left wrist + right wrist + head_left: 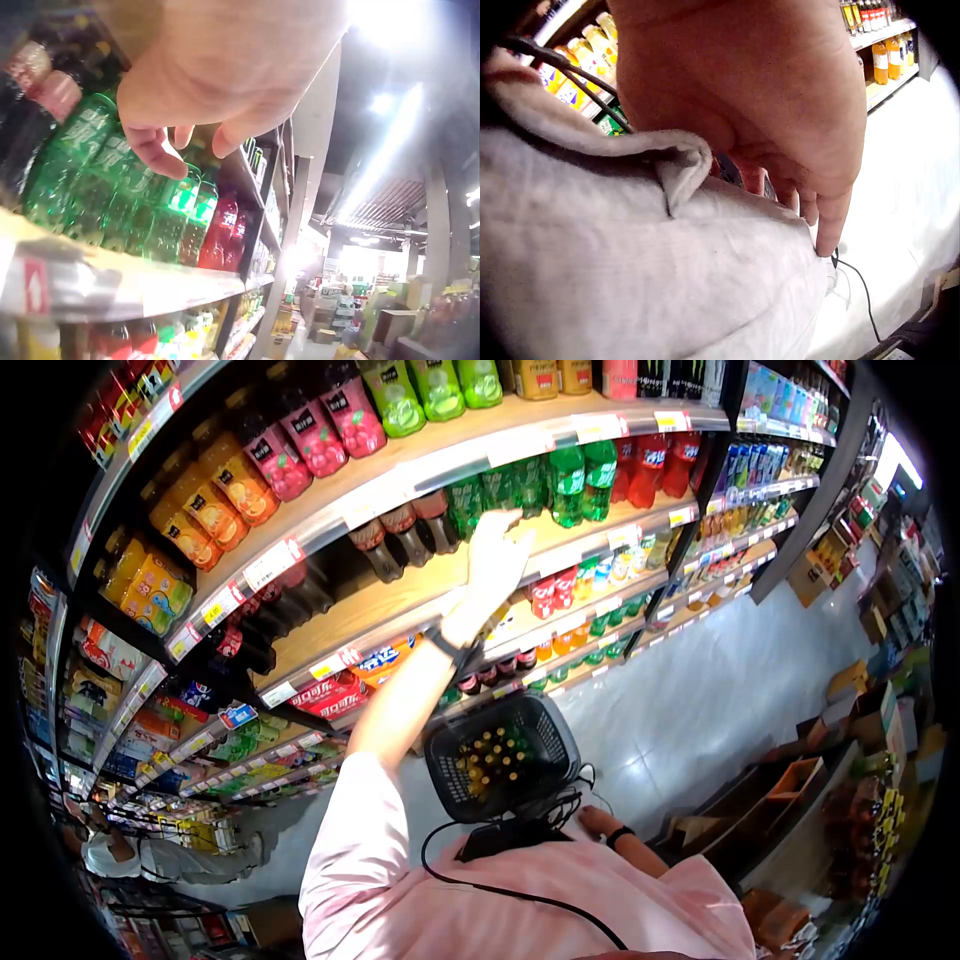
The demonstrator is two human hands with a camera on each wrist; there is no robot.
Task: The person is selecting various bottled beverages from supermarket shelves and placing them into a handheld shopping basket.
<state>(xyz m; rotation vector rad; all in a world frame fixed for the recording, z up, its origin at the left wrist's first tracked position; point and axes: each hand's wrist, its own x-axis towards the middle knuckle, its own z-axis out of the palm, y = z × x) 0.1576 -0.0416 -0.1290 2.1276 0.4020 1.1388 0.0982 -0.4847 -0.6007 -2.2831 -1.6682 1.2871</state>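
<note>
My left hand (497,560) reaches to the middle shelf, in front of a row of green soda bottles (568,485). In the left wrist view its loosely bent fingers (161,154) hang over the tops of the green bottles (112,176), with nothing between them. My right hand (600,821) is low at my side, near the black basket (562,735), in which several bottles with yellowish caps (490,755) stand. In the right wrist view the right hand (757,90) points down beside pale cloth (667,277) that hides most of its fingers; I cannot tell what they hold.
Dark cola bottles (375,550) stand left of the green ones, red bottles (648,465) to the right. Juice bottles (290,435) line the shelf above. Black cables (440,840) run across my front. Boxes (800,778) line the aisle's right side. A person (125,850) is at lower left.
</note>
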